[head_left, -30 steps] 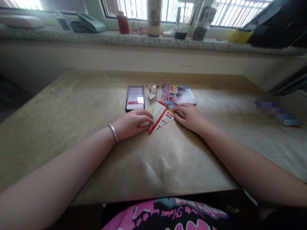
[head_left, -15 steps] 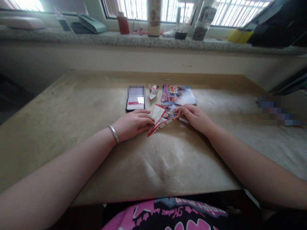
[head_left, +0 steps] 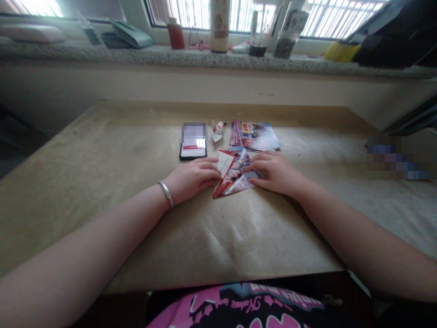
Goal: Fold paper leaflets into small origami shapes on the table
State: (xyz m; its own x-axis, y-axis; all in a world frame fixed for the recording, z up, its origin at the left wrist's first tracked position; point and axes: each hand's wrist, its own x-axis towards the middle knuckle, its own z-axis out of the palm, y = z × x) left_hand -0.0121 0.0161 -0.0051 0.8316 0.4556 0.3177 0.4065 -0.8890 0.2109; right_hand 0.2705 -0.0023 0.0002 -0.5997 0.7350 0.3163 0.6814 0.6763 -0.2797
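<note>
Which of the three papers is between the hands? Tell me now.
The folded triangular flyer, touched by the left hand and the right hand; the flat flyer and the small folded scrap lie beyond, untouched.

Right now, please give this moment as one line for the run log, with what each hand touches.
left hand: touches folded glossy flyer | right hand: touches same flyer | nearby: smartphone, on brown paper

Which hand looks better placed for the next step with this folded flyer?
Probably the right hand: its fingertips lie on top of the folded flyer. The left hand sits at the flyer's left edge, seemingly steadying it.
</note>
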